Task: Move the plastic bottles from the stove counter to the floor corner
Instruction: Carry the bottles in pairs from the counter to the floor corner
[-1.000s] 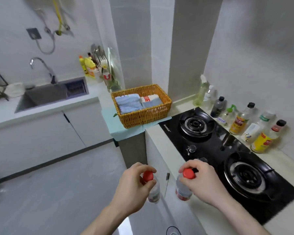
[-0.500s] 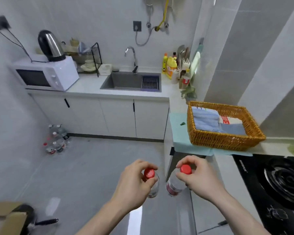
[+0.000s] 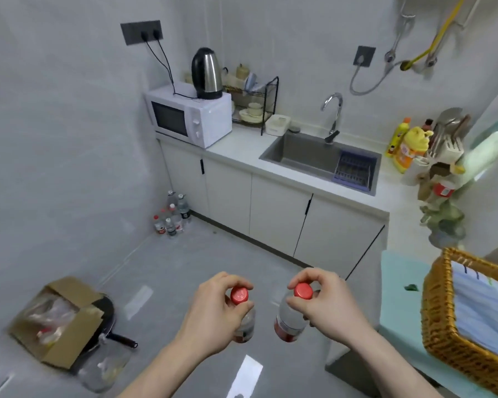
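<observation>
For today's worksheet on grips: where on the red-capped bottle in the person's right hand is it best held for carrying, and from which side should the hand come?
Probably at the neck just under the red cap, coming from above. The bottle hangs roughly upright, cap uppermost, and the right hand already pinches it there, fingers curled round the cap.

We see even, soft, bright indoor light with faint shadows; pale glare patches lie on the floor [image 3: 243, 374]. Wide-angle distortion bends the edges, where the wicker basket [image 3: 454, 334] and cardboard box [image 3: 55, 326] smear.
</observation>
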Available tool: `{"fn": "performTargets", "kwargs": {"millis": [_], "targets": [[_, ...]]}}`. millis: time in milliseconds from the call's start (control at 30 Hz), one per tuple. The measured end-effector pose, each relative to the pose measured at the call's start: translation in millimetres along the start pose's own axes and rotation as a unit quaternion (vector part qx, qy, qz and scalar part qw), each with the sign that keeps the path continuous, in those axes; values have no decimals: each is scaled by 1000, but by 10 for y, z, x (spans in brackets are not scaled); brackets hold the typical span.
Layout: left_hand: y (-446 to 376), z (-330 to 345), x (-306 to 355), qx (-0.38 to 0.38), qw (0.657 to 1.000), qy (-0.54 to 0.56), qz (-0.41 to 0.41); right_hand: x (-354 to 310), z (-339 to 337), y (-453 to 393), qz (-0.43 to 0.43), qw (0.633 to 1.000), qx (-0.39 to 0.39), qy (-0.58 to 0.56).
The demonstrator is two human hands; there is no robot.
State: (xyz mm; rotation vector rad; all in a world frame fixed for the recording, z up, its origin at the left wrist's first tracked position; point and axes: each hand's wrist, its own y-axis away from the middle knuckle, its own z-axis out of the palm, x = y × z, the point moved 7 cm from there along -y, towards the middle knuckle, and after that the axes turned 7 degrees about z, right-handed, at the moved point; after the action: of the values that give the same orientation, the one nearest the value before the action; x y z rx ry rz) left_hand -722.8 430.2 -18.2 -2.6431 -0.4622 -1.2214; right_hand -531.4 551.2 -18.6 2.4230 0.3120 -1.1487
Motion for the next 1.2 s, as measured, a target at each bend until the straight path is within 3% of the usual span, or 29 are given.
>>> {"fn": "performTargets", "kwargs": {"millis": [300, 567, 767, 1200], "targets": [[-474, -643, -608, 113, 988, 14, -106, -793, 683, -1208, -73, 990, -110, 48], [-811, -1542, -1464, 173, 972, -14, -160, -1810, 1754, -1861, -105, 974, -188, 64], [-1144, -2273, -2226, 182, 969, -31, -166, -2532, 2586, -2220, -109, 971, -203, 62], [-2274, -3415, -3469, 175, 968, -35, -178, -3542, 3673, -3382, -97, 972, -207, 56]]}}
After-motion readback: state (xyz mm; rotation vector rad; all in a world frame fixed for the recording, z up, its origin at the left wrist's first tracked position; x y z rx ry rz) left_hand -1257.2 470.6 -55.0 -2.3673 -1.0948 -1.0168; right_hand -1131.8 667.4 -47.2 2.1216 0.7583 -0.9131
